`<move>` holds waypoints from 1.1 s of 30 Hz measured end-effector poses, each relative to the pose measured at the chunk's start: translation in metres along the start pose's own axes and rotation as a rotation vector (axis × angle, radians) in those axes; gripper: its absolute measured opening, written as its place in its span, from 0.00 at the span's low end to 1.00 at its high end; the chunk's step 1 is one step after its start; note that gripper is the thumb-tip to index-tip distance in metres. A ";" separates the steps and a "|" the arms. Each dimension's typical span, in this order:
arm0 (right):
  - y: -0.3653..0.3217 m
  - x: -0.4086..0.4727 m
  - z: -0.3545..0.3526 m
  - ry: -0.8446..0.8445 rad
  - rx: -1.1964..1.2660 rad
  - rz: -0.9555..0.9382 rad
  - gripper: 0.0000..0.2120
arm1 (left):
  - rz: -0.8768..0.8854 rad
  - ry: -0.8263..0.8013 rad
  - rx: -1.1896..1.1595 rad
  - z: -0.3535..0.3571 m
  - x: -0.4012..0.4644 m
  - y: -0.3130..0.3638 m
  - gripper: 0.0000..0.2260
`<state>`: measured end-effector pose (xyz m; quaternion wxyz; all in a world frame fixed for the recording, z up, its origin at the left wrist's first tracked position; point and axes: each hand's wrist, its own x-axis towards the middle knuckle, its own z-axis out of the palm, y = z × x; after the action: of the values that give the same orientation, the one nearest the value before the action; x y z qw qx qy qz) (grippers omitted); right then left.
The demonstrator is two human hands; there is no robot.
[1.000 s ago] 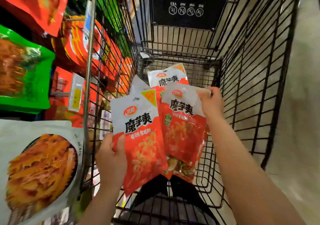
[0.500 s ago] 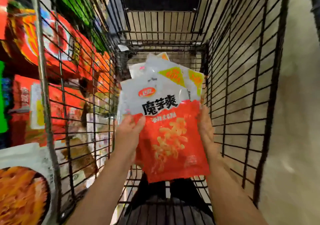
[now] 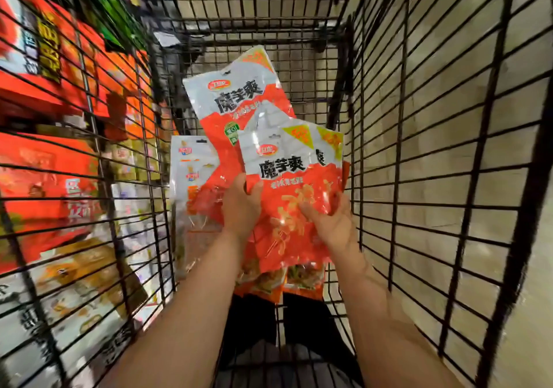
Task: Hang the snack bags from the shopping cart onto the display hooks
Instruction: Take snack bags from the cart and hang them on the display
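Inside the shopping cart (image 3: pixel 419 178), both the left hand (image 3: pixel 241 205) and right hand (image 3: pixel 330 223) grip a loose fan of snack bags (image 3: pixel 287 196), and I judge the 11 o'clock bag (image 3: pixel 236 103) could slide free when lifted.

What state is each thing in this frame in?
left hand: grips the held bags' left edge.
right hand: grips the front bag's right side.
front snack bag: sealed, held upright inside the cart.
rear snack bag: sealed, tilted left behind it.
shopping cart: beside the stocked shelf.
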<state>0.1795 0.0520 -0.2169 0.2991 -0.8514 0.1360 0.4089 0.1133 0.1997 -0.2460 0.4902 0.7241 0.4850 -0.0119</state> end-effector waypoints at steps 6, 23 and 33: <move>0.002 0.004 0.000 -0.063 0.072 0.061 0.52 | -0.251 -0.211 -0.295 -0.009 -0.001 -0.005 0.16; -0.043 -0.093 -0.036 -0.266 0.297 -0.320 0.48 | -0.268 0.246 -0.677 -0.105 -0.104 0.056 0.02; -0.033 -0.192 -0.106 -0.526 0.356 -0.645 0.26 | -0.028 0.586 -0.838 -0.133 -0.267 0.111 0.08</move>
<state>0.1398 0.0097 -0.0024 0.5774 -0.6528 -0.1484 0.4674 -0.0101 0.1055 0.0320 0.5815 0.4317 0.5749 0.3806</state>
